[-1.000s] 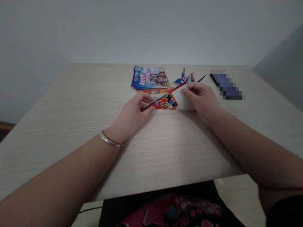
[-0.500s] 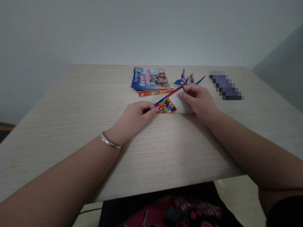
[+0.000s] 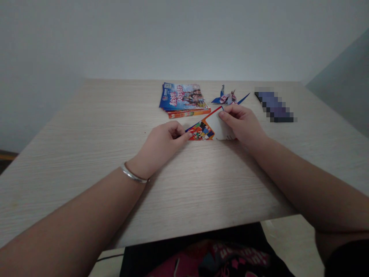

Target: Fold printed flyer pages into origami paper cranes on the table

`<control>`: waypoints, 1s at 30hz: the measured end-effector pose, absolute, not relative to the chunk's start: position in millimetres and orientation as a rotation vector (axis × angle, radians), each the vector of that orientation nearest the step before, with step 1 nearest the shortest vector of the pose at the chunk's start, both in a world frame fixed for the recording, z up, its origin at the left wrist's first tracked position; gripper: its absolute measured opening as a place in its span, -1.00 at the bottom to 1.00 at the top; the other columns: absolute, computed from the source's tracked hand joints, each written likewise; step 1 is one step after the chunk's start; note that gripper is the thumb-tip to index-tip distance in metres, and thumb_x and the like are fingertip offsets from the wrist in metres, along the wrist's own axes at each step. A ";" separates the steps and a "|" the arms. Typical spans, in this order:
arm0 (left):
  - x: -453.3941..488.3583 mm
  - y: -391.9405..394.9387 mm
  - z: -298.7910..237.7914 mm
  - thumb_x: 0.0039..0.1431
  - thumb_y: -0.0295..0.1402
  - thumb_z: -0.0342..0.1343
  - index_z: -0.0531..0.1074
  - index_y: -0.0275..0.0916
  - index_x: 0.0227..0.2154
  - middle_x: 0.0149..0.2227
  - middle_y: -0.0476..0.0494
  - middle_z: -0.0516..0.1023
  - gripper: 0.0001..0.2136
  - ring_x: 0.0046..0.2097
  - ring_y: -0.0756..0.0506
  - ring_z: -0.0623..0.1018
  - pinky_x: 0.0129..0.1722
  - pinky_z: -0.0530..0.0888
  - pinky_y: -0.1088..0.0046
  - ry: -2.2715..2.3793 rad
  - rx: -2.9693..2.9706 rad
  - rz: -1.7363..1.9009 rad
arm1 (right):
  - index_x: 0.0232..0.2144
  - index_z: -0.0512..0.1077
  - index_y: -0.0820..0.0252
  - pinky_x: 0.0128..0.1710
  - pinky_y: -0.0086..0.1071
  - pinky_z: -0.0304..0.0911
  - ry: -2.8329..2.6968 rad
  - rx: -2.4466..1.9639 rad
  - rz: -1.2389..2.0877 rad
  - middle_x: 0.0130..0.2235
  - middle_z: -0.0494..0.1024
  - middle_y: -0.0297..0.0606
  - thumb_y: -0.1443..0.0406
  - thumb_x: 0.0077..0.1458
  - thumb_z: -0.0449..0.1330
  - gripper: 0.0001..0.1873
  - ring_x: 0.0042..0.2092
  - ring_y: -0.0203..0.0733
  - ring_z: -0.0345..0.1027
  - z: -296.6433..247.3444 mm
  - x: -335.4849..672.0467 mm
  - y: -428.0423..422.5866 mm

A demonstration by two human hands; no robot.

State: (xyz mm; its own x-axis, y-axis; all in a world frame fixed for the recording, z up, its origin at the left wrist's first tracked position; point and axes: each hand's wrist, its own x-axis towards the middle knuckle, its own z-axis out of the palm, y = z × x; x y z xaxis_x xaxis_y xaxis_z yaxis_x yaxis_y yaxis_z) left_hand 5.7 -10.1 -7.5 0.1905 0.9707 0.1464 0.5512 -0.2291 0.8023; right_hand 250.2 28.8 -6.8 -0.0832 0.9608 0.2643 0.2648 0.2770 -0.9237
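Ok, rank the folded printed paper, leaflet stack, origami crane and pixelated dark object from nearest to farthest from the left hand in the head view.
1. Folded printed paper: pinched in the left hand.
2. Leaflet stack: beyond that hand, slightly right.
3. Origami crane: right of the stack.
4. Pixelated dark object: farthest right.

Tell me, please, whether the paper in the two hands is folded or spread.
Folded: between the left hand and right hand, the paper has a straight lower edge cutting slantwise across its printed picture.

Dim, greyish light, soft shadows on the table [image 3: 178, 192]
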 end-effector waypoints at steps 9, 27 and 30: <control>13.6 -16.2 -3.6 0.31 -0.34 0.08 0.59 -0.20 -0.18 -0.20 -0.10 0.69 -0.81 -0.22 -0.09 0.61 -0.21 0.47 0.38 1.276 1.994 0.931 | -0.46 0.53 0.08 -0.39 -0.34 0.21 -1.592 -1.086 0.951 -0.41 0.53 -0.35 0.04 0.01 0.36 -0.73 -0.37 -0.24 0.31 -3.0 238.5 22.3; 18.1 -24.7 2.3 0.32 -0.28 0.10 0.56 -0.18 -0.12 -0.27 -0.09 0.67 -0.81 -0.37 -0.06 0.53 -0.38 0.35 0.40 1.438 2.115 0.871 | -0.43 0.57 0.09 -0.39 -0.34 0.23 -1.592 -1.104 1.023 -0.43 0.56 -0.35 0.03 0.01 0.38 -0.73 -0.38 -0.23 0.32 -1.1 224.5 13.0; 18.8 -24.9 3.0 0.32 -0.21 0.12 0.53 -0.18 -0.29 -0.40 -0.08 0.61 -0.82 -0.42 -0.07 0.50 -0.44 0.27 0.40 1.524 2.147 0.814 | -0.45 0.57 0.11 -0.39 -0.34 0.22 -1.627 -1.110 1.014 -0.44 0.54 -0.35 0.07 0.04 0.36 -0.75 -0.38 -0.24 0.31 1.1 222.0 10.6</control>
